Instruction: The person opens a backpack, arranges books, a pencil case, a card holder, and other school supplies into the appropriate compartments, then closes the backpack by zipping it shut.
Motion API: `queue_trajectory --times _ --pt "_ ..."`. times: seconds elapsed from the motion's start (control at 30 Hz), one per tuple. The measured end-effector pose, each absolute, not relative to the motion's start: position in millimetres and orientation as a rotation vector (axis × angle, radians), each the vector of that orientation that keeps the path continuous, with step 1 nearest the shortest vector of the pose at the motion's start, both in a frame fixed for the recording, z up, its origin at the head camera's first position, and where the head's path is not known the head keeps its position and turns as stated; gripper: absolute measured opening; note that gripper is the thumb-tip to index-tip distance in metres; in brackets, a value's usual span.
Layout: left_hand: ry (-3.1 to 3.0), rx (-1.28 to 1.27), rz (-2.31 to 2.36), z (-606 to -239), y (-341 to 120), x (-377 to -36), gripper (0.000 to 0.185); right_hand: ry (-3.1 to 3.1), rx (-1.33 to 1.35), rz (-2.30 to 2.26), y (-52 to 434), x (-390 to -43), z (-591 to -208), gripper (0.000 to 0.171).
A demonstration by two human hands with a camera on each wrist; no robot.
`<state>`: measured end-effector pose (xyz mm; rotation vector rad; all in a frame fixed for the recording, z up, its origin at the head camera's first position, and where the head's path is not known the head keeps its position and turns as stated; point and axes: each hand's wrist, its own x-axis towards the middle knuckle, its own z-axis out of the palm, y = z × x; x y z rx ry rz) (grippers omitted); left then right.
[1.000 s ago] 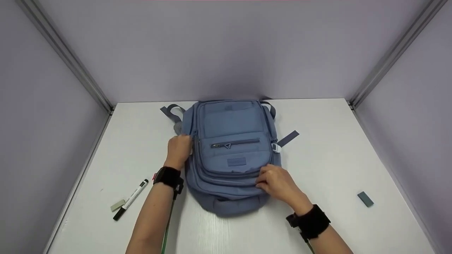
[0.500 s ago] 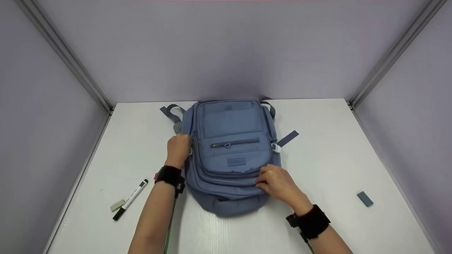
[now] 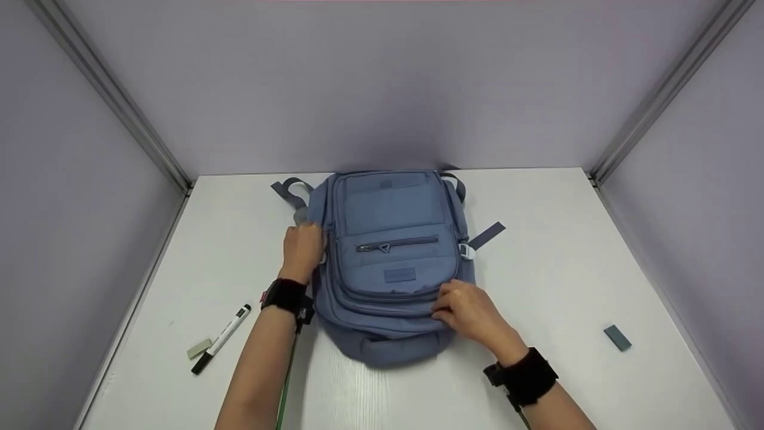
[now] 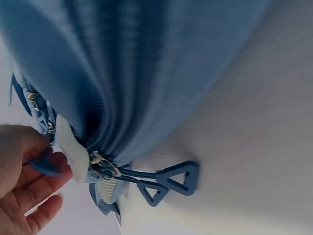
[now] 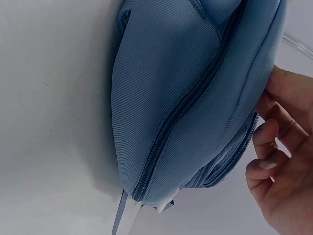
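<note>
A blue backpack (image 3: 391, 209) lies front side up on the white table, its front zip pocket facing the camera. At its left side, my left hand (image 3: 302, 251) pinches a blue zipper pull (image 4: 45, 167) between thumb and fingers, as the left wrist view shows. Beside those fingers are a white buckle (image 4: 73, 147) and two hanging triangular zipper pulls (image 4: 192, 177). On the lower right of the bag, my right hand (image 3: 468, 309) pinches the fabric edge near an open zipper (image 5: 252, 128). Its thumb and fingertips are partly hidden behind the cloth in the right wrist view.
On the left of the table lie a white marker (image 3: 224, 334) with black ends and a small pale green block (image 3: 199, 348). A dark green block (image 3: 617, 337) lies at the right. Grey panels (image 3: 382, 83) enclose the table at the back and sides.
My left hand has shifted very slightly away from me along the bag's left side. The right hand and the backpack stay in place.
</note>
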<state>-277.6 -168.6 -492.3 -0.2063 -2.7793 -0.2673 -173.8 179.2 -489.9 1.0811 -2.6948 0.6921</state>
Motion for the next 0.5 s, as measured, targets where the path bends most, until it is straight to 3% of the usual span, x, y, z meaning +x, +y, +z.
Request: queue_trajectory --times 0.2,0.37,0.5 --pt "-2.811 -0.358 -0.565 -493.3 -167.9 -279.8 0.052 -2.717 1.074 0.7 178.0 -173.7 -490.0 0.01" --pt "-2.784 -0.366 -0.647 -494.8 -169.4 -281.6 0.048 -2.717 1.075 0.689 177.9 -172.8 -491.0 0.011" --pt "-2.777 -0.395 -0.635 -492.5 -170.1 -280.3 0.032 -2.712 1.074 0.69 178.5 -172.6 -491.0 0.011"
